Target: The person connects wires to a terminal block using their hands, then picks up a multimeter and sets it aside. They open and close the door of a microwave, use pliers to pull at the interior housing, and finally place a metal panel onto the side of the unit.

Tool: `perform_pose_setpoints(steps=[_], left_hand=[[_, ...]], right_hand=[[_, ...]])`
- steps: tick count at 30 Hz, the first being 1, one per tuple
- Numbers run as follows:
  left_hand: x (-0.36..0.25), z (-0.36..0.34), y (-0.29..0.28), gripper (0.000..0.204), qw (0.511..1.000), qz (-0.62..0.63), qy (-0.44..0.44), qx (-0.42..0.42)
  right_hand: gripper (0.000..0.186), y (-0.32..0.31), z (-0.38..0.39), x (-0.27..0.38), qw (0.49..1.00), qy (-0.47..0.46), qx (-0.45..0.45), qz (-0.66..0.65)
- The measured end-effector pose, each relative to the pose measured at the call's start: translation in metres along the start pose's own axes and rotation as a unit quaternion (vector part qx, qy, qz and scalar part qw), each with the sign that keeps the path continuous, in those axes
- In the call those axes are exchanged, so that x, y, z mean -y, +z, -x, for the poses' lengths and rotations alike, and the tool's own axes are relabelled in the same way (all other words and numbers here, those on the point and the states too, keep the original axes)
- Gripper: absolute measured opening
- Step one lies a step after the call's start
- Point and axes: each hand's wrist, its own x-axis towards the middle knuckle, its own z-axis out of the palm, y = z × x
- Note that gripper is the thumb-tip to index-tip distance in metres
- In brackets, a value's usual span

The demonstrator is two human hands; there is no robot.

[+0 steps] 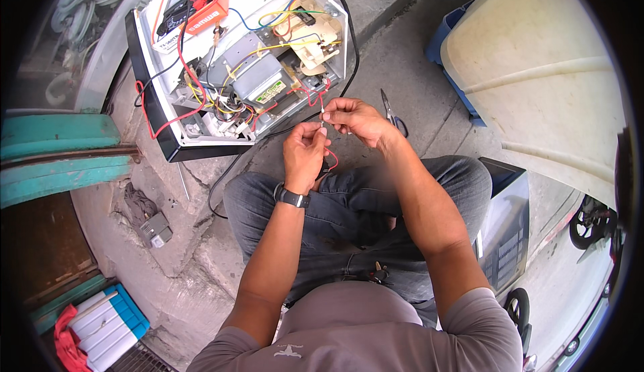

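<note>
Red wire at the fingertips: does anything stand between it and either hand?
Nothing visible does: the right hand and the left hand pinch close together at the red wire, the left lower in the picture.

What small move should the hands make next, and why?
Perhaps steady the left hand and gently turn the right hand to expose the spot between them: both are pinched close together, a red wire runs toward them from the open appliance, and that spot is too small to judge here.
</note>
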Motion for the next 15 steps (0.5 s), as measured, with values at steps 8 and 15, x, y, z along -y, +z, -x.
perform_pose_setpoints(steps=[8, 15], left_hand=[[0.0013, -0.0014, -0.002, 0.017, 0.995, 0.092, -0.021, 0.031], [0.001, 0.0006, -0.0034, 0.017, 0.975, 0.203, -0.078, 0.051]], right_hand=[[0.009, 0.0002, -0.0008, -0.001, 1.0, -0.004, -0.001, 0.005], [0.009, 0.0019, 0.0011, 0.0003, 1.0, -0.011, -0.003, -0.003]])
